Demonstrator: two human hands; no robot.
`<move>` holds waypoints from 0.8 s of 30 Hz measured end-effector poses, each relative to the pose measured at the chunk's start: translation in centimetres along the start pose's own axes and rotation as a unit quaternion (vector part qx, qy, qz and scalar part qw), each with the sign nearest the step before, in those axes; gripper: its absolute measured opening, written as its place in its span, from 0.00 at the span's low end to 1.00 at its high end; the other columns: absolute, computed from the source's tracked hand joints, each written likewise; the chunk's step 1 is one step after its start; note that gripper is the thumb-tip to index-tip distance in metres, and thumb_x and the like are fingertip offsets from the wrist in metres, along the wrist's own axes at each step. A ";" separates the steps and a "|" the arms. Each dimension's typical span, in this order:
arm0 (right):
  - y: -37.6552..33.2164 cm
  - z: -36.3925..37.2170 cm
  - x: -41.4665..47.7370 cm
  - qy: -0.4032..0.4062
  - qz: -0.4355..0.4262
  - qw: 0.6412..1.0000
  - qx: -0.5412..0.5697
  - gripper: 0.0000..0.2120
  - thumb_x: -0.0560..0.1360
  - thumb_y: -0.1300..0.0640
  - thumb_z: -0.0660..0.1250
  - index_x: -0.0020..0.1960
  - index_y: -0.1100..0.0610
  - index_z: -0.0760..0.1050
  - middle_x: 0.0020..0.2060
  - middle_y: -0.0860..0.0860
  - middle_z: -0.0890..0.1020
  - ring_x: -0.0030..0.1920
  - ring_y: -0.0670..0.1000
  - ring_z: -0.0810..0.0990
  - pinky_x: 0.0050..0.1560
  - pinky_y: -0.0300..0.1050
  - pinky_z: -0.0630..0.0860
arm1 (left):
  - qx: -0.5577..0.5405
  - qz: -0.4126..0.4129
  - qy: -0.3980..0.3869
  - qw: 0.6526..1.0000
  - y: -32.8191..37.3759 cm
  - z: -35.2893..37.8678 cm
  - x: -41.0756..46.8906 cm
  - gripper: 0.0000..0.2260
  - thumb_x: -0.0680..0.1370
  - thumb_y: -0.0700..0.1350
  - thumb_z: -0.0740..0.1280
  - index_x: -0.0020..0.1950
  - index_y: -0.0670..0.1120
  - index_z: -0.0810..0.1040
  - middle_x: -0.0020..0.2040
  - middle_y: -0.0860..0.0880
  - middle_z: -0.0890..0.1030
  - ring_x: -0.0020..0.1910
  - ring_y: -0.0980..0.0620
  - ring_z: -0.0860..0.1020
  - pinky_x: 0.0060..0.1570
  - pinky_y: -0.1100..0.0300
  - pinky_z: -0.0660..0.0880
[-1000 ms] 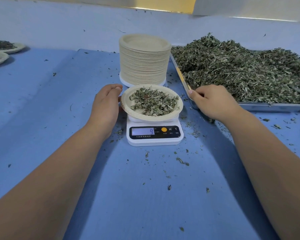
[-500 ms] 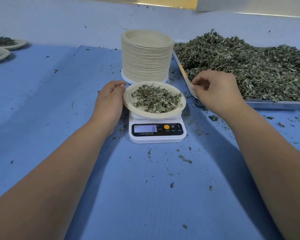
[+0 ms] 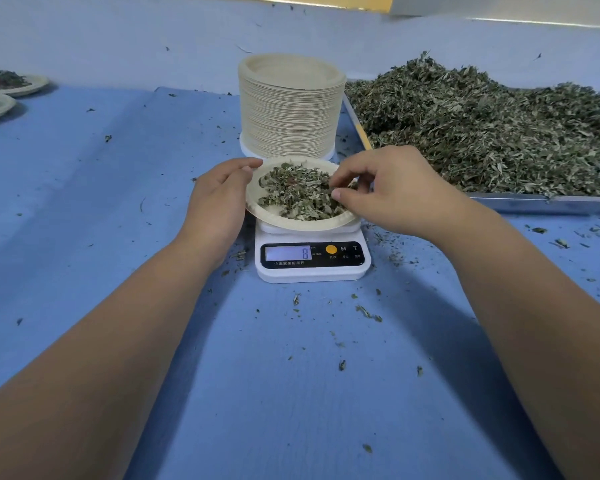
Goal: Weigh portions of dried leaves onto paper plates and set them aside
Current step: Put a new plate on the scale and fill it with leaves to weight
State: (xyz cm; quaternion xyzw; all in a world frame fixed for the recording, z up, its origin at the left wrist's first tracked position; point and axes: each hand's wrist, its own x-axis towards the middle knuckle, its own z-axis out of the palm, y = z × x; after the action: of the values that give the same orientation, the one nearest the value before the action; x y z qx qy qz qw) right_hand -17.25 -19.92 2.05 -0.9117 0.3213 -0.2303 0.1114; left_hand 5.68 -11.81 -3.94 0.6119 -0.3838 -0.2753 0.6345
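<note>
A round paper plate lies flat on the white scale in the middle of the blue table cover, open side up; being round, it has no long axis. A loose portion of dried leaves fills its middle. The scale's display faces the near side and reads 8, and its long side runs left to right.

The left hand is cupped against the plate's left rim, fingers together and gently curved, with the tips touching the far-left edge. The right hand reaches over the plate's right side, its thumb and forefinger drawn into a narrow pinch down at the leaves; whether a bit of leaf sits between them cannot be told.

Just beyond the scale stands a tall stack of plates. To its right a metal tray, long side left to right, holds a big leaf heap. Two filled plates sit at the far left, and crumbs are scattered on the cover
</note>
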 end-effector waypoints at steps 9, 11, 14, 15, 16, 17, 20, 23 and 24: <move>-1.2 0.4 0.2 -0.046 0.005 0.999 0.028 0.13 0.77 0.40 0.68 0.60 0.42 0.80 0.39 0.24 0.77 0.43 0.31 0.76 0.43 0.35 0.70 | 0.007 0.012 -0.001 1.000 0.0 0.4 -0.1 0.13 0.82 0.45 0.61 0.56 0.54 0.86 0.56 0.55 0.86 0.58 0.57 0.82 0.62 0.56 0.77; -1.3 0.8 0.5 -0.036 0.004 0.999 0.018 0.11 0.77 0.42 0.70 0.58 0.42 0.81 0.35 0.21 0.74 0.39 0.28 0.74 0.41 0.32 0.67 | 0.017 0.020 -0.003 1.000 0.1 0.5 -0.2 0.13 0.83 0.45 0.61 0.58 0.54 0.85 0.56 0.56 0.85 0.57 0.61 0.81 0.59 0.64 0.76; -1.5 1.2 1.1 -0.004 0.009 1.000 0.020 0.06 0.76 0.50 0.73 0.53 0.46 0.84 0.36 0.32 0.78 0.37 0.33 0.76 0.41 0.27 0.68 | 0.033 0.028 -0.007 0.999 0.2 0.5 -0.2 0.13 0.83 0.45 0.61 0.59 0.53 0.85 0.56 0.59 0.84 0.54 0.69 0.79 0.49 0.76 0.71; -1.7 1.2 1.2 0.001 0.010 1.000 0.022 0.04 0.76 0.53 0.73 0.51 0.46 0.84 0.37 0.34 0.79 0.37 0.34 0.76 0.41 0.25 0.68 | 0.035 0.028 -0.008 0.999 0.2 0.5 -0.3 0.13 0.83 0.45 0.61 0.59 0.53 0.85 0.56 0.59 0.84 0.54 0.70 0.78 0.48 0.76 0.71; -1.7 1.2 1.2 0.003 0.010 1.000 0.023 0.04 0.76 0.55 0.73 0.49 0.46 0.84 0.37 0.35 0.80 0.37 0.34 0.76 0.40 0.23 0.67 | 0.035 0.027 -0.008 0.999 0.3 0.5 -0.3 0.13 0.83 0.45 0.61 0.59 0.53 0.85 0.56 0.60 0.83 0.54 0.70 0.78 0.48 0.76 0.71; -1.8 1.3 1.2 0.007 0.011 1.000 0.025 0.05 0.76 0.56 0.73 0.48 0.46 0.84 0.38 0.36 0.81 0.38 0.35 0.77 0.40 0.21 0.67 | 0.036 0.026 -0.007 0.999 0.3 0.5 -0.3 0.13 0.83 0.45 0.61 0.59 0.54 0.85 0.56 0.60 0.83 0.55 0.69 0.78 0.49 0.74 0.71; -2.0 1.1 1.1 0.040 0.010 0.998 0.051 0.05 0.76 0.57 0.74 0.47 0.47 0.85 0.39 0.40 0.84 0.39 0.37 0.79 0.42 0.23 0.70 | 0.041 0.025 -0.009 0.999 0.2 0.5 -0.3 0.14 0.82 0.47 0.61 0.59 0.55 0.84 0.59 0.57 0.83 0.60 0.62 0.78 0.58 0.65 0.72; -2.1 0.7 1.2 0.095 0.010 0.990 0.104 0.04 0.75 0.57 0.74 0.47 0.49 0.85 0.39 0.39 0.84 0.40 0.37 0.80 0.43 0.27 0.72 | 0.050 0.026 -0.009 0.998 0.2 0.4 -0.4 0.14 0.81 0.48 0.61 0.60 0.56 0.84 0.62 0.56 0.82 0.65 0.59 0.76 0.64 0.60 0.71; -2.1 0.7 1.2 0.109 0.013 0.986 0.124 0.04 0.75 0.57 0.74 0.47 0.49 0.85 0.38 0.39 0.84 0.39 0.37 0.80 0.43 0.27 0.72 | 0.053 0.026 -0.009 0.998 0.2 0.4 -0.4 0.14 0.81 0.49 0.61 0.60 0.56 0.84 0.64 0.56 0.81 0.66 0.58 0.75 0.66 0.59 0.70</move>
State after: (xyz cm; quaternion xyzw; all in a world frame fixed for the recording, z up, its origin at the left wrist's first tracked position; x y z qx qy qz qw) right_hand -14.97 -19.01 2.56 -0.8560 0.3127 -0.3648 0.1908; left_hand 5.12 -11.68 -3.87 0.6318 -0.4190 -0.2441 0.6047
